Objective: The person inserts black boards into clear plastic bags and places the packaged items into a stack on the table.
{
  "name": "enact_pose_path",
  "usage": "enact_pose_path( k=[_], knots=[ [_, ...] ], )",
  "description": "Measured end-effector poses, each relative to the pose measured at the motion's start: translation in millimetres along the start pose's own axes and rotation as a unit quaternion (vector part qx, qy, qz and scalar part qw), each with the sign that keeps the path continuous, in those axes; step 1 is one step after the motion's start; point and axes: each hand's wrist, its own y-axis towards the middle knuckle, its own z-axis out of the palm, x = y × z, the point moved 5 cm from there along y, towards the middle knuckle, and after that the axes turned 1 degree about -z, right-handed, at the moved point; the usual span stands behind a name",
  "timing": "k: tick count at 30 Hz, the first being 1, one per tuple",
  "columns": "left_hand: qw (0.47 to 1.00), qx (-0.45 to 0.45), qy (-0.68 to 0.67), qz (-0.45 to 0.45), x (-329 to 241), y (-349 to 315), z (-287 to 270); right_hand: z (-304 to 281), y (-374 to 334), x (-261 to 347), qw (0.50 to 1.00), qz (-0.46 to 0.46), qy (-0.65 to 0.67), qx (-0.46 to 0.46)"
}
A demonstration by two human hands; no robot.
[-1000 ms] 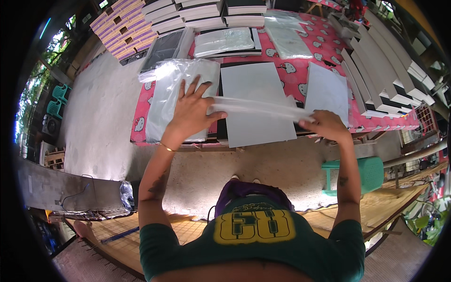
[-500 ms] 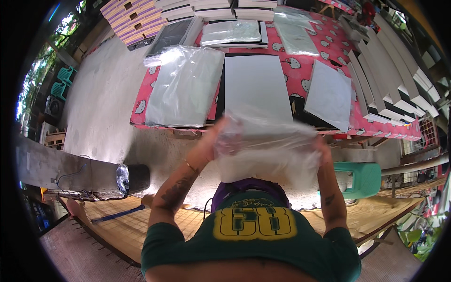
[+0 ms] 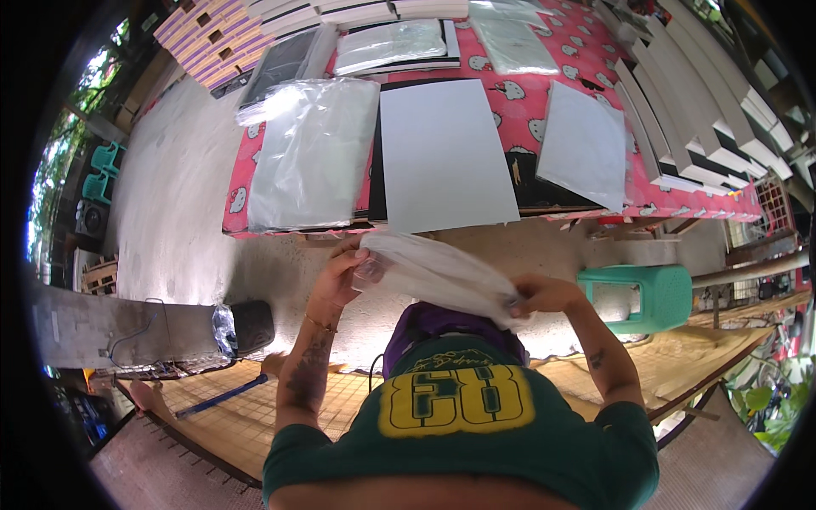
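Observation:
My left hand (image 3: 344, 270) pinches one end of a clear plastic bag (image 3: 438, 270), which stretches in front of my waist. At its other end, my right hand (image 3: 544, 296) grips the plastic, slightly lower. The bag is bunched and blurred along its far edge. Beyond it, a white sheet (image 3: 444, 153) lies on a dark board at the table's near edge. A stack of clear plastic bags (image 3: 310, 161) rests left of the sheet. To its right sits a plastic-wrapped white pad (image 3: 583, 149), turned at an angle.
A pink patterned cloth covers the table (image 3: 508, 85). Long white-and-black stacks (image 3: 680, 110) line its right side, and more plastic bags (image 3: 391, 47) lie farther back. A green stool (image 3: 637, 297) stands right of me. Yellow-purple blocks (image 3: 217, 42) are piled at the far left.
The bag has gone from spread wide over the table edge to gathered and slanting near my waist. My right hand has moved left and down; the left hand has also shifted left and down.

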Motion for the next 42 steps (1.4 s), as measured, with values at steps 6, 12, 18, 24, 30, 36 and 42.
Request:
enact_pose_path(
  k=[6, 12, 18, 24, 30, 36, 42],
  knots=[
    [0.989, -0.083, -0.123, 0.025, 9, 5, -20, -21, -1, 23, 0.960, -0.171, 0.199, -0.098],
    [0.915, -0.262, 0.241, 0.190, 51, 33, -23, -41, 28, 22, 0.811, -0.138, -0.089, -0.562],
    [0.873, -0.319, 0.270, 0.252, 42, 52, -21, -66, 54, 5, 0.772, -0.188, -0.037, -0.606],
    [0.952, -0.189, 0.104, 0.219, 12, 40, -31, -82, 28, 9, 0.875, -0.192, 0.041, -0.442],
    [0.961, 0.027, -0.154, 0.228, -120, 18, 36, -14, 0, 200, 0.841, -0.402, 0.330, -0.148],
    [0.942, 0.026, -0.162, 0.293, -202, 114, 28, -95, 74, 259, 0.783, -0.436, 0.408, -0.177],
    [0.964, -0.010, -0.204, 0.169, -142, 207, -51, -190, 152, 181, 0.766, -0.383, 0.459, -0.235]
  ],
)
